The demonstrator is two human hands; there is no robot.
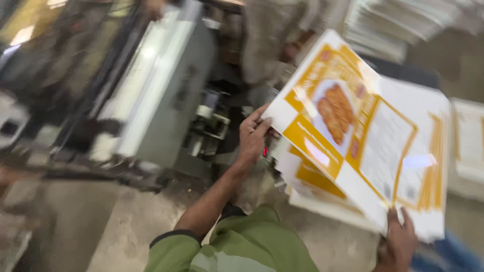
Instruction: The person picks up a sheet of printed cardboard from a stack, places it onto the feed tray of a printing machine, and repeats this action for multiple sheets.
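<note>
A thick stack of flat printed carton sheets [368,136], white with yellow-orange panels and a food picture, is held tilted in front of me. My left hand [253,133] grips the stack's left edge, fingers curled over the top sheet. My right hand [399,242] holds the stack's lower right corner from below. My left sleeve [232,249] is green. The picture is blurred by motion.
A grey and white machine [161,90] stands to the left, with small metal parts beside it. Another person's torso [272,35] is behind the machine. More stacked sheets [398,20] lie at the upper right, and a white pile [469,141] at the right edge. Concrete floor [101,221] below.
</note>
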